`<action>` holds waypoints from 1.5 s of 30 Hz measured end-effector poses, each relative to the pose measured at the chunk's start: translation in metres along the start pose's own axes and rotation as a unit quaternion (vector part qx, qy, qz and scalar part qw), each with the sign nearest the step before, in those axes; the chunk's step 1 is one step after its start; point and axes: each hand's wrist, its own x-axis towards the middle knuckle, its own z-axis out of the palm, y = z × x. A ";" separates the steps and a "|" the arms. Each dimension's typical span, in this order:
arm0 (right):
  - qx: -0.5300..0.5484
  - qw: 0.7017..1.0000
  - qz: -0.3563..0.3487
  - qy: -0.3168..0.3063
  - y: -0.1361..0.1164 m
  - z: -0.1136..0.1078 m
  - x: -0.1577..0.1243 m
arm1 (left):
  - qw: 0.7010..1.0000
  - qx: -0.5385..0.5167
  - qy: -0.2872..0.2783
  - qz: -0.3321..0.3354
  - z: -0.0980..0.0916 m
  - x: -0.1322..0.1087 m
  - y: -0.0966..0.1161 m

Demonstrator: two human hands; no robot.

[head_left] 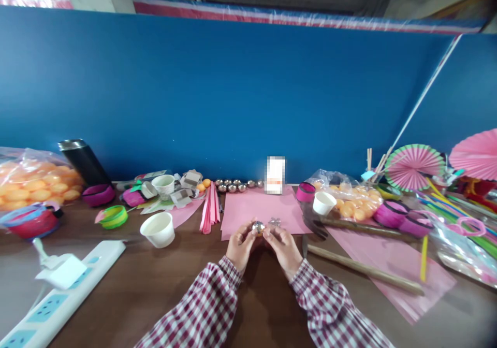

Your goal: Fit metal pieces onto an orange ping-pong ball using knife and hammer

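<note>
Low over the front edge of the pink paper, a shiny silver metal ball sits between my two hands. The fingers and thumb of my left hand are closed on its left side. My right hand has its thumb and fingertips against the ball's right side, fingers curled. Just beyond my right fingers lies a small shiny, clear or silvery piece, too blurred to name. More silver balls stand in rows behind the paper, at the foot of the blue wall.
Two hammers lie to the right, one wooden handle nearer me. White paper cups stand on either side. A power strip is at front left. Bags of orange balls, a black tumbler and paper fans line the wall.
</note>
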 end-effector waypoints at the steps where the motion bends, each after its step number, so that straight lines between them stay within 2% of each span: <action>1: 0.002 1.000 0.002 0.000 0.000 0.000 0.000 | 1.000 0.001 0.001 -0.001 0.000 0.000 0.000; 27: -0.005 0.999 0.031 0.021 -0.005 0.001 -0.002 | 1.000 0.020 0.007 0.005 -0.001 0.000 0.000; 37: 0.010 1.000 0.029 0.002 -0.003 0.001 -0.002 | 0.999 0.030 0.013 0.017 -0.001 0.001 0.000; 40: 0.017 0.999 0.033 -0.001 -0.004 0.001 -0.002 | 0.999 0.049 0.010 0.019 -0.002 0.001 0.000; 45: 0.026 0.999 0.039 -0.003 -0.005 0.001 -0.002 | 0.990 0.122 0.007 0.070 -0.005 0.002 -0.001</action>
